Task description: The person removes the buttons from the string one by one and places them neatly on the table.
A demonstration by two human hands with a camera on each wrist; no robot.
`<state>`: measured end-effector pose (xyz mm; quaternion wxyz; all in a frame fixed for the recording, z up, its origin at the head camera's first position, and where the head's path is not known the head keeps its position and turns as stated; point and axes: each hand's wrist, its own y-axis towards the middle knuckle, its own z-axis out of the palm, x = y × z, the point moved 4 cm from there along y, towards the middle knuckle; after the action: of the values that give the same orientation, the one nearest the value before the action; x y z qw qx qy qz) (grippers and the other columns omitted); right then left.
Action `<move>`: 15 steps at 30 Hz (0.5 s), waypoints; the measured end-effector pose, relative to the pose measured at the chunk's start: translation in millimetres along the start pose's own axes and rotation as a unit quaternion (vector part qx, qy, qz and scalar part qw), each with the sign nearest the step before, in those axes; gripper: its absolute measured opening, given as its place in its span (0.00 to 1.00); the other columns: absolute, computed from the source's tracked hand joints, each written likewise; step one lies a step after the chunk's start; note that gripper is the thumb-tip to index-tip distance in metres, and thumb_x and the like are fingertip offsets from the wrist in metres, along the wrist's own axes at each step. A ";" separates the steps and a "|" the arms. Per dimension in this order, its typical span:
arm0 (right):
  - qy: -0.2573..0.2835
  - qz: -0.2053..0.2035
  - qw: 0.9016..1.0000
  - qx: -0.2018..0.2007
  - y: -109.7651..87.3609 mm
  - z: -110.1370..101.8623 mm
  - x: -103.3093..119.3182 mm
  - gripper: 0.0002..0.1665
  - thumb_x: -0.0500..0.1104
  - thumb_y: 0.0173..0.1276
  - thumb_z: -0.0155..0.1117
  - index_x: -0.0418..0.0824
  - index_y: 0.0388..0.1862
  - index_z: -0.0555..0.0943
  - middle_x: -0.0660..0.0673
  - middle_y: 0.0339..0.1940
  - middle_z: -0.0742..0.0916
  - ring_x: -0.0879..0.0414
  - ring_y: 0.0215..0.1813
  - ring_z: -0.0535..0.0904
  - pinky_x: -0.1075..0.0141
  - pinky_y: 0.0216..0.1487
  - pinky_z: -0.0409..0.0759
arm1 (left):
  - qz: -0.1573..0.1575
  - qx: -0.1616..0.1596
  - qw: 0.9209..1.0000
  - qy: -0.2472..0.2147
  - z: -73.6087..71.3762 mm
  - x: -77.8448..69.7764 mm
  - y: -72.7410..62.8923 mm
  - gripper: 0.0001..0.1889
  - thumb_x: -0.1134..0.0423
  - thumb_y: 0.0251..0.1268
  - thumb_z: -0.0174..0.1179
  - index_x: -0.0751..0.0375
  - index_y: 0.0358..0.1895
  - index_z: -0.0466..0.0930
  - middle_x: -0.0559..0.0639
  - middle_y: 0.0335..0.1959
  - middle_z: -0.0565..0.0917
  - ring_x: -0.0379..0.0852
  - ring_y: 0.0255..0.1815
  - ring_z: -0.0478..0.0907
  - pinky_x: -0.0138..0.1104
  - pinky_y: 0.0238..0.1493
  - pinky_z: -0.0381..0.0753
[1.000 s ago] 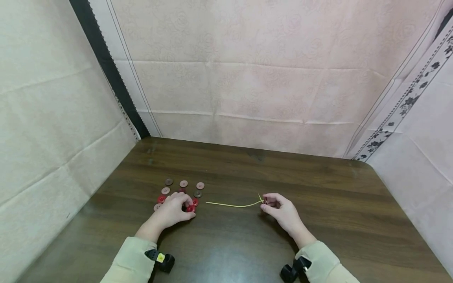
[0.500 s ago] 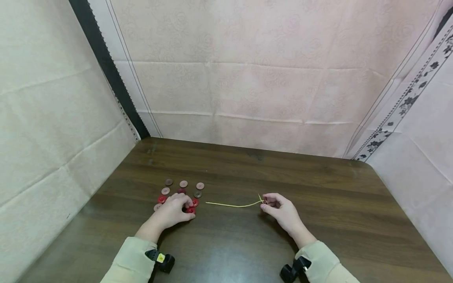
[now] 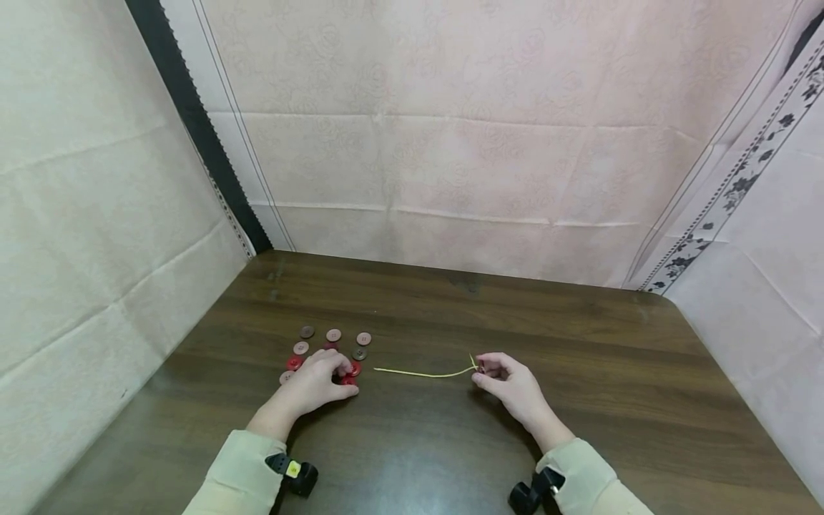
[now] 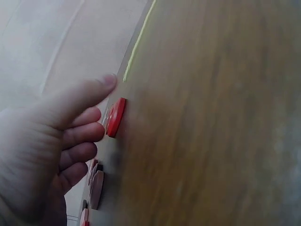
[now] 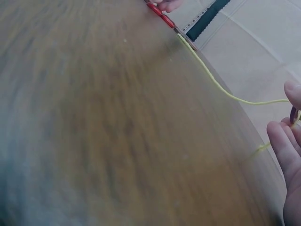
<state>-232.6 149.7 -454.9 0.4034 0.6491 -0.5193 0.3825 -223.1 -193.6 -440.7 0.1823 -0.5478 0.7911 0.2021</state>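
Observation:
My left hand (image 3: pixel 309 390) is over the lower right part of a group of buttons. In the left wrist view, its fingers are loosely curled beside a flat red button (image 4: pixel 116 117), and the thumb is held apart from it; whether a fingertip touches the button is hard to tell. To the right, my right hand (image 3: pixel 518 390) pinches a small dark red button (image 5: pixel 294 115) between thumb and fingers. A thin yellow cord (image 3: pixel 425 374) is at that button, with a short end sticking up. Its long end stretches left across the table towards the group.
Several pink, red, brown and green-grey buttons, among them a pink one (image 3: pixel 364 338) and a green-grey one (image 3: pixel 359 354), lie around the left hand. The brown wooden table (image 3: pixel 515 322) is bordered by pale patterned cloth (image 3: pixel 450 157) at the back and both sides.
The left thumb has shifted slightly outward past the red button at its tip. My right hand, with the dark red button, has moved very slightly left. The other buttons look unchanged.

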 end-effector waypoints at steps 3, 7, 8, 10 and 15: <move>0.001 -0.010 1.000 0.000 0.8 0.4 -2.6 0.20 0.38 0.55 0.72 0.37 0.47 0.81 0.45 0.34 0.83 0.57 0.36 0.79 0.69 0.36 0.76 | 0.004 -0.007 1.000 -0.013 -0.2 -3.0 1.9 0.14 0.54 0.48 0.72 0.52 0.34 0.78 0.40 0.33 0.75 0.41 0.39 0.70 0.40 0.45 0.73; 0.000 -0.026 1.000 0.002 0.6 1.7 -1.5 0.20 0.38 0.54 0.72 0.36 0.47 0.81 0.45 0.35 0.84 0.58 0.36 0.80 0.68 0.36 0.77 | 0.007 -0.009 1.000 -0.026 2.2 -7.4 5.8 0.15 0.53 0.49 0.71 0.54 0.37 0.79 0.40 0.35 0.76 0.42 0.41 0.71 0.40 0.46 0.74; -0.002 -0.029 1.000 0.002 0.5 1.9 -1.4 0.20 0.38 0.54 0.72 0.36 0.47 0.81 0.45 0.35 0.84 0.59 0.36 0.80 0.68 0.36 0.77 | 0.009 -0.009 0.999 -0.029 3.1 -8.6 7.1 0.16 0.53 0.49 0.71 0.55 0.38 0.80 0.40 0.35 0.76 0.42 0.41 0.71 0.41 0.46 0.74; -0.005 -0.033 0.999 0.003 0.5 2.4 -1.0 0.20 0.38 0.54 0.72 0.36 0.47 0.81 0.46 0.35 0.84 0.59 0.36 0.80 0.68 0.36 0.77 | 0.008 -0.008 0.999 -0.035 5.5 -10.5 9.9 0.16 0.52 0.49 0.71 0.55 0.39 0.80 0.40 0.36 0.76 0.42 0.42 0.71 0.40 0.47 0.74; -0.009 -0.036 0.999 0.007 1.1 3.0 -1.7 0.20 0.38 0.54 0.73 0.37 0.47 0.82 0.46 0.35 0.84 0.60 0.36 0.80 0.69 0.37 0.77 | 0.008 -0.008 0.998 -0.064 10.3 -17.2 15.8 0.17 0.52 0.49 0.71 0.55 0.41 0.80 0.41 0.37 0.77 0.42 0.42 0.73 0.41 0.48 0.74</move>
<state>-233.8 147.3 -457.5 0.4074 0.6735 -0.4966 0.3658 -231.6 -169.5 -438.8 0.2264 -0.5288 0.7807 0.2439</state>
